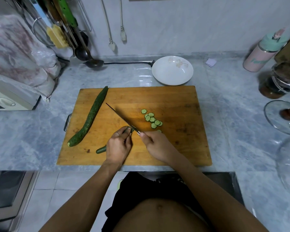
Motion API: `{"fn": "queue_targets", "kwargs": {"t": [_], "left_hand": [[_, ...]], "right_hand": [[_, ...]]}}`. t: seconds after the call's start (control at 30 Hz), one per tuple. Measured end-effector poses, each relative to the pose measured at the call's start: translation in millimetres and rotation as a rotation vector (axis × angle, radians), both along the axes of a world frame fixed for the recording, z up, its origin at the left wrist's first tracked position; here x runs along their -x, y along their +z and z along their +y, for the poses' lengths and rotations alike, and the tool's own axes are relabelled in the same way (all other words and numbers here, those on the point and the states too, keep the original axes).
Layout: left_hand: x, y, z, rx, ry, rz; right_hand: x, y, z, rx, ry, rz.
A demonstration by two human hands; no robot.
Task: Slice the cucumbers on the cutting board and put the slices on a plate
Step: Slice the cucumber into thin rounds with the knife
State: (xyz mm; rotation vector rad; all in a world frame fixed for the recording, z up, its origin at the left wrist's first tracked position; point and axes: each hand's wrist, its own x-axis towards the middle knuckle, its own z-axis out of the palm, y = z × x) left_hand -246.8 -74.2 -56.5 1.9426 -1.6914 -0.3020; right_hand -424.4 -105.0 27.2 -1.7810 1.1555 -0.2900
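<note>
Two cucumbers are seen on the cutting board [174, 97]: a whole cucumber [90, 115] lying diagonally at centre left, and a partly cut cucumber [102, 149] pinned under the left hand [118, 146], whose fingers are curled closed over it. Its long axis runs from lower left to upper right, toward the knife [122, 118], which is gripped by the right hand [155, 144]. Slices [152, 119] are scattered right of the blade. The plate [172, 70], above the board, is judged still unfilled.
</note>
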Motion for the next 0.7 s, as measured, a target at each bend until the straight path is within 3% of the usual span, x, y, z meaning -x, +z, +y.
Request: {"fn": "queue_targets", "kwargs": {"t": [0.2,0.7], "left_hand": [[-2,-1,4,0.009,-0.012,0.008],[-3,-1,2,0.019,-0.016,0.064]], "right_hand": [[17,7,0,-0.090,-0.061,-0.033],[20,22,12,-0.042,0.022,-0.016]]}}
